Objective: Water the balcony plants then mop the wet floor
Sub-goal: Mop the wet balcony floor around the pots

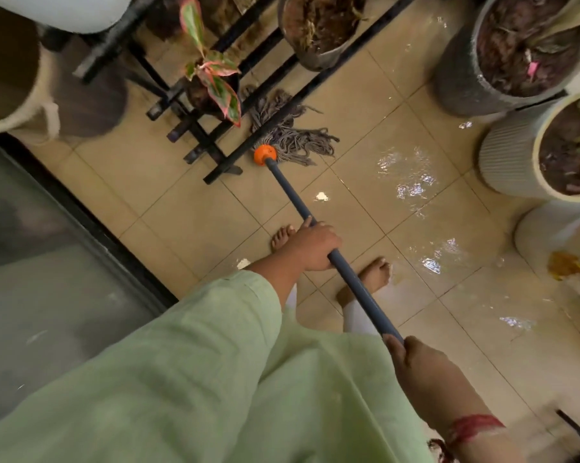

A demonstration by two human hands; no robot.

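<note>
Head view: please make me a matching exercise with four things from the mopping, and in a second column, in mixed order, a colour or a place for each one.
Column A
1. mop collar
2. mop strands
3. left hand
4. right hand

Column B
a. grips the handle higher up, close to the body
b. orange
c. grey, spread on the tiles beside the black rack
d. grips the handle lower down, nearer the mop end

Pairs: 1-b, 2-c, 3-d, 4-a

Mop head [288, 128] under plant rack [221, 162], pots [515, 152] right
</note>
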